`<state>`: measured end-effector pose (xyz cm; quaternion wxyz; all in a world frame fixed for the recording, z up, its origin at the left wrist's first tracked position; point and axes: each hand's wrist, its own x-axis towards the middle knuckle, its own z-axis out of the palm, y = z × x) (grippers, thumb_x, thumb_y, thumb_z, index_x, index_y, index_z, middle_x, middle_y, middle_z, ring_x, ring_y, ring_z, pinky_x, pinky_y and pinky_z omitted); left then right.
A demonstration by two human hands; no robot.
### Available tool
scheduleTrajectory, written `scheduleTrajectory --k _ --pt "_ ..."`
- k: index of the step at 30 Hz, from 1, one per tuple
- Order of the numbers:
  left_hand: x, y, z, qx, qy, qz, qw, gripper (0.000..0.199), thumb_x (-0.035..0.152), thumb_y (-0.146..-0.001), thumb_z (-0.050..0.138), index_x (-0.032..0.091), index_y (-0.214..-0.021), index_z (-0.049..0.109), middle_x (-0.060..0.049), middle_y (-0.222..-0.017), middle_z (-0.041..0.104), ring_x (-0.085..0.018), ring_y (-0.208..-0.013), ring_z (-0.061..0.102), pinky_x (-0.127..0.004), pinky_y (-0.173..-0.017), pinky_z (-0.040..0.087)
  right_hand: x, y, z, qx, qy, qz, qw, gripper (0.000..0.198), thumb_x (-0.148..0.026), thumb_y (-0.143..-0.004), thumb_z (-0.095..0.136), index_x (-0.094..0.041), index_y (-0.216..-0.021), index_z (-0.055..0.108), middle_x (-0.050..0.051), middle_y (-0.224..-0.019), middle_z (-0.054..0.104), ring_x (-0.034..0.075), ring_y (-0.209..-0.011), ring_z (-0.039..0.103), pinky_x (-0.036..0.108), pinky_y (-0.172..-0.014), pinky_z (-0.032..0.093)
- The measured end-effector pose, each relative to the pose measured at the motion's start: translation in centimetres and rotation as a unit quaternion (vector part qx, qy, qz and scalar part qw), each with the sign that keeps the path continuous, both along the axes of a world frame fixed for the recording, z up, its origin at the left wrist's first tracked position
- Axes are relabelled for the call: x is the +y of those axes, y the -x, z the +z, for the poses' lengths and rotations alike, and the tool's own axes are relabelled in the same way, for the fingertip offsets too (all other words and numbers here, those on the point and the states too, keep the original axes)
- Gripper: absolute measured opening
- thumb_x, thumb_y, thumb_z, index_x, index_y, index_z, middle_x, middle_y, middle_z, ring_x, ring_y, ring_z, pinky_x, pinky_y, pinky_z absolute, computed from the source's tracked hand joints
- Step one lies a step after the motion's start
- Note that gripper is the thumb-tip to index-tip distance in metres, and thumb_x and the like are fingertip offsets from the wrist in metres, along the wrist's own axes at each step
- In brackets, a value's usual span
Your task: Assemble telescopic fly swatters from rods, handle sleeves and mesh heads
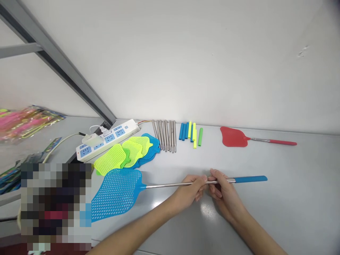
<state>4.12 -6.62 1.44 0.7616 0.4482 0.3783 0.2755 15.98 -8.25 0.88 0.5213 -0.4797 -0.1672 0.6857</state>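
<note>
A blue fly swatter (120, 191) with a metal telescopic rod and a blue grip lies across both my hands, its perforated head to the left. My left hand (190, 189) is closed around the rod near its middle. Just to the right, my right hand (223, 187) pinches the rod close to the blue grip (251, 179). Further back are several metal rods (166, 136) in a row, and beside them several short blue, yellow and green sleeves (187, 131). Yellow, green and blue swatter heads (110, 159) overlap in a pile at the left.
A red fly swatter (233, 137) lies at the back right. Behind the swatter heads stands a white power strip (108, 140) with plugs in it. Packaged goods (29, 122) lie at far left beyond a grey metal frame (71, 71). A blurred patch hides the lower left.
</note>
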Motion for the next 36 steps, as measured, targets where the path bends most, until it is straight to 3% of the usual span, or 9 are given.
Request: scheduleTrajectory --k 9,17,24,27,31,36 --pt "1.0 0.3 0.7 -0.014 -0.024 0.014 1.0 0.039 0.039 -0.078 0.039 0.018 -0.048 0.024 0.007 -0.047 0.019 -0.005 -0.041 0.022 -0.023 -0.042 0.019 0.8 -1.3 1.1 -0.01 0.047 -0.094 0.994 0.026 -0.035 -0.068 0.057 -0.015 -0.051 0.053 -0.003 -0.033 0.041 0.002 -0.03 0.022 0.016 -0.031 0.02" --pt "2.2 1.7 2.5 0.032 -0.053 0.04 0.997 0.039 0.037 -0.077 0.041 0.017 -0.047 0.024 0.006 -0.048 0.02 -0.005 -0.042 0.026 -0.021 -0.044 0.021 1.7 -4.0 1.1 -0.016 0.004 -0.148 0.989 0.024 -0.033 -0.067 0.058 -0.017 -0.051 0.049 -0.004 -0.038 0.04 0.002 -0.031 0.021 0.017 -0.028 0.019" --pt "1.8 1.5 1.1 0.024 -0.061 0.044 0.997 0.04 0.04 -0.078 0.039 0.017 -0.047 0.027 0.006 -0.044 0.022 -0.005 -0.04 0.026 -0.022 -0.042 0.021 1.8 -4.0 0.9 -0.014 -0.024 -0.143 0.989 0.027 -0.035 -0.07 0.055 -0.017 -0.052 0.046 -0.005 -0.041 0.038 0.003 -0.034 0.019 0.017 -0.03 0.02" --pt "1.3 1.1 0.3 0.047 -0.085 0.042 0.994 0.042 0.043 -0.079 0.037 0.017 -0.047 0.03 0.006 -0.041 0.026 -0.006 -0.039 0.027 -0.022 -0.043 0.022 1.7 -3.3 0.8 -0.001 -0.025 -0.121 0.992 0.028 -0.036 -0.07 0.055 -0.017 -0.053 0.044 -0.006 -0.041 0.033 0.003 -0.035 0.017 0.017 -0.031 0.018" --pt "0.6 0.7 0.1 0.071 -0.101 0.004 0.992 0.042 0.046 -0.078 0.037 0.016 -0.049 0.036 0.006 -0.042 0.029 -0.006 -0.041 0.028 -0.022 -0.044 0.021 0.9 -1.3 0.6 -0.006 0.005 -0.037 0.999 0.03 -0.039 -0.07 0.055 -0.017 -0.053 0.044 -0.008 -0.037 0.025 0.004 -0.035 0.016 0.017 -0.031 0.014" --pt "0.4 0.6 -0.2 0.042 -0.083 -0.037 0.995 0.043 0.042 -0.081 0.03 0.015 -0.049 0.037 0.005 -0.042 0.03 -0.006 -0.041 0.027 -0.023 -0.044 0.021 -0.2 0.3 0.0 0.024 -0.031 0.044 0.998 0.029 -0.037 -0.072 0.054 -0.016 -0.055 0.043 -0.007 -0.039 0.032 0.004 -0.036 0.018 0.017 -0.034 0.016"
